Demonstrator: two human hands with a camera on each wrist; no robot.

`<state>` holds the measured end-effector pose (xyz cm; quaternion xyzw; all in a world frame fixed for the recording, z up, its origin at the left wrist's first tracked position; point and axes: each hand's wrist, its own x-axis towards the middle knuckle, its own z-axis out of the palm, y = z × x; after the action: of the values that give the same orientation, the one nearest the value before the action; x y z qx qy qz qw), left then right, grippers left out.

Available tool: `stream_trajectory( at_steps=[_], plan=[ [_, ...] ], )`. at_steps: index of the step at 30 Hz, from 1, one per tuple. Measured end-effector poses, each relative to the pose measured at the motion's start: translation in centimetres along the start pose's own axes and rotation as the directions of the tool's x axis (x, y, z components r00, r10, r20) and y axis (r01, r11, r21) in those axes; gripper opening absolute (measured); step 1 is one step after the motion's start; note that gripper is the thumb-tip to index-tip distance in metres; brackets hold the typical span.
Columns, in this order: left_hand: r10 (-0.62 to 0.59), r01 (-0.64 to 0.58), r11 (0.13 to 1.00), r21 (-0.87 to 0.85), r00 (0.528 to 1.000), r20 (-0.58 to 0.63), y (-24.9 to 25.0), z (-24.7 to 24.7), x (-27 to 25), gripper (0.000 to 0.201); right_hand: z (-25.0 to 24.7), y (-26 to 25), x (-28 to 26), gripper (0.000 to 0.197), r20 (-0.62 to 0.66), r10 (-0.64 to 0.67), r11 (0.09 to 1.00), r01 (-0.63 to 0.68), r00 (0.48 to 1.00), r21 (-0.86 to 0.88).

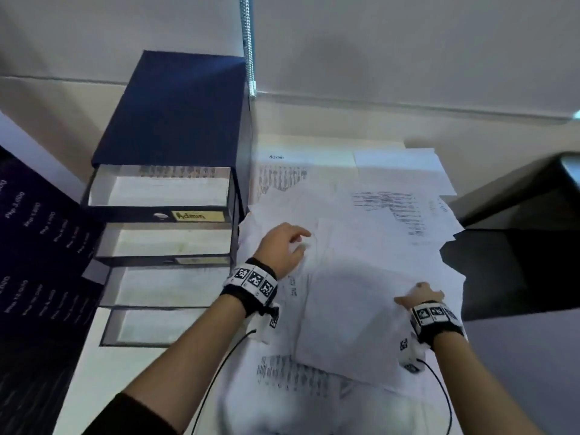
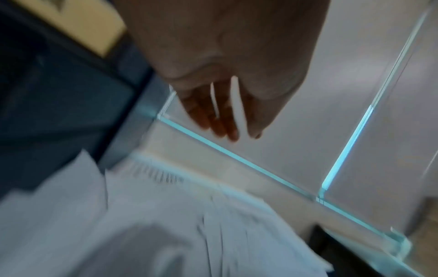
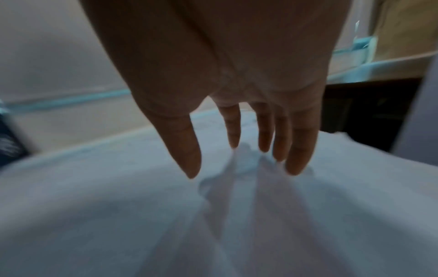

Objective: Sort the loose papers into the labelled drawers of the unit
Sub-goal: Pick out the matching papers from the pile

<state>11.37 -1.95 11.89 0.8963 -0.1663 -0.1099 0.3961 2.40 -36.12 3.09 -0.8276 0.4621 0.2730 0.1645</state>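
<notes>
A heap of loose white papers [image 1: 361, 252] covers the desk to the right of a dark blue drawer unit [image 1: 169, 127]. Several of its drawers stand pulled out; the top drawer [image 1: 160, 191] holds a printed sheet and carries a yellow "Admin" label [image 1: 197, 216]. My left hand [image 1: 287, 246] hovers over the left part of the heap with fingers straight and relaxed [image 2: 220, 123], holding nothing. My right hand [image 1: 419, 295] rests its straight fingertips [image 3: 296, 165] on a blank sheet [image 1: 354, 309] on top of the heap [image 3: 213, 215].
A sheet headed "Admin" [image 1: 282, 171] lies at the back of the pile. A dark purple panel with price text [image 1: 37, 246] stands left of the unit. A black surface [image 1: 518, 262] lies to the right of the papers. A wall [image 1: 376, 58] runs behind.
</notes>
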Motion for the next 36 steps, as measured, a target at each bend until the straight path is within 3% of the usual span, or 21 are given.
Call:
stream_trajectory(
  at_steps=[2, 4, 5, 8, 11, 13, 16, 17, 19, 21, 22, 23, 24, 25, 26, 27, 29, 31, 33, 35, 36],
  plan=[
    [-0.284, 0.282, 0.959, 0.037, 0.939, 0.196, -1.3, 4.4, 0.3, 0.039, 0.6, 2.8, 0.2, 0.099, -0.038, 0.052, 0.999, -0.052, 0.998, 0.013],
    [-0.447, 0.432, 0.894, 0.118, 0.841, 0.304, -2.6, 7.9, -0.3, 0.052, 0.9, 4.3, 0.0, 0.109, -0.092, 0.020, 1.000, -0.020, 0.996, 0.004],
    [-0.486, 0.470, 0.873, 0.129, 0.817, 0.311, -2.9, 9.2, -0.5, 0.057, 0.7, 4.8, -0.1, 0.111, -0.110, -0.009, 1.000, 0.007, 0.994, -0.017],
    [-0.526, 0.513, 0.850, 0.119, 0.815, 0.244, -2.9, 12.0, -0.8, 0.061, 0.1, 5.1, 1.1, 0.102, -0.137, -0.103, 0.994, 0.105, 0.985, 0.007],
    [-0.545, 0.542, 0.837, 0.073, 0.817, 0.187, -2.4, 12.8, -0.5, 0.055, -0.1, 4.5, 1.5, 0.079, -0.124, -0.217, 0.974, 0.224, 0.968, 0.043],
    [-0.543, 0.549, 0.836, -0.015, 0.830, 0.132, -2.3, 12.7, -0.5, 0.049, -0.1, 3.8, 1.2, 0.055, -0.060, -0.334, 0.941, 0.337, 0.941, 0.046],
    [-0.546, 0.545, 0.819, -0.178, 0.836, 0.050, -2.4, 11.3, -0.9, 0.055, -0.5, 2.7, 0.3, 0.033, 0.068, -0.456, 0.872, 0.429, 0.887, 0.237],
    [-0.565, 0.558, 0.801, -0.218, 0.824, 0.035, -2.5, 10.6, -1.0, 0.061, -1.1, 2.3, -0.2, 0.029, 0.037, -0.476, 0.838, 0.440, 0.879, 0.323],
    [-0.606, 0.575, 0.770, -0.277, 0.795, -0.033, -2.8, 9.4, -1.2, 0.068, -2.7, 1.4, -1.5, 0.024, -0.188, -0.480, 0.736, 0.510, 0.857, 0.446],
    [-0.640, 0.593, 0.748, -0.298, 0.763, -0.088, -3.0, 8.2, -1.3, 0.060, -5.1, 0.0, -3.9, 0.019, -0.457, -0.461, 0.551, 0.649, 0.760, 0.524],
    [-0.644, 0.584, 0.728, -0.359, 0.762, -0.069, -2.6, 7.4, -1.4, 0.055, -6.4, -0.6, -5.5, 0.011, -0.578, -0.470, 0.409, 0.744, 0.668, 0.528],
    [-0.637, 0.555, 0.678, -0.482, 0.771, -0.009, -1.8, 6.5, -1.5, 0.056, -7.5, -1.3, -7.2, 0.002, -0.676, -0.502, 0.281, 0.841, 0.539, 0.463],
    [-0.623, 0.531, 0.569, -0.629, 0.777, 0.092, -0.5, 5.6, -1.5, 0.056, -8.2, -1.8, -8.9, 0.005, -0.735, -0.547, 0.199, 0.915, 0.400, 0.350],
    [-0.569, 0.508, 0.424, -0.750, 0.794, 0.216, 1.0, 4.7, -1.5, 0.059, -8.2, -2.3, -10.4, 0.012, -0.745, -0.607, 0.138, 0.961, 0.274, 0.241],
    [-0.497, 0.482, 0.296, -0.825, 0.815, 0.297, 2.1, 3.9, -1.6, 0.066, -7.5, -2.6, -11.8, 0.022, -0.717, -0.673, 0.094, 0.982, 0.183, 0.162],
    [-0.436, 0.453, 0.227, -0.862, 0.839, 0.326, 2.6, 3.4, -1.5, 0.073, -6.3, -2.8, -12.8, 0.033, -0.658, -0.744, 0.064, 0.993, 0.116, 0.103],
    [-0.336, 0.412, 0.196, -0.890, 0.881, 0.334, 2.6, 2.7, -1.6, 0.080, -2.8, -2.7, -14.2, 0.040, -0.509, -0.860, 0.038, 0.999, 0.028, -0.010],
    [-0.377, 0.390, 0.280, -0.877, 0.885, 0.273, 2.3, 2.7, -2.1, 0.070, 1.3, -1.6, -14.5, 0.040, -0.341, -0.939, 0.063, 0.996, 0.036, -0.069],
    [-0.496, 0.411, 0.378, -0.830, 0.846, 0.193, 1.1, 3.3, -3.0, 0.052, 4.6, -0.3, -14.7, 0.039, -0.177, -0.979, 0.125, 0.987, 0.106, -0.103],
    [-0.536, 0.488, 0.422, -0.764, 0.814, 0.224, -0.6, 4.5, -4.4, 0.045, 6.6, 1.0, -15.1, 0.027, 0.035, -0.978, 0.205, 0.977, 0.208, -0.065],
    [-0.546, 0.536, 0.429, -0.727, 0.795, 0.264, -1.1, 5.0, -5.2, 0.045, 7.4, 1.5, -15.2, 0.020, 0.137, -0.963, 0.228, 0.973, 0.230, -0.031]
  ],
)
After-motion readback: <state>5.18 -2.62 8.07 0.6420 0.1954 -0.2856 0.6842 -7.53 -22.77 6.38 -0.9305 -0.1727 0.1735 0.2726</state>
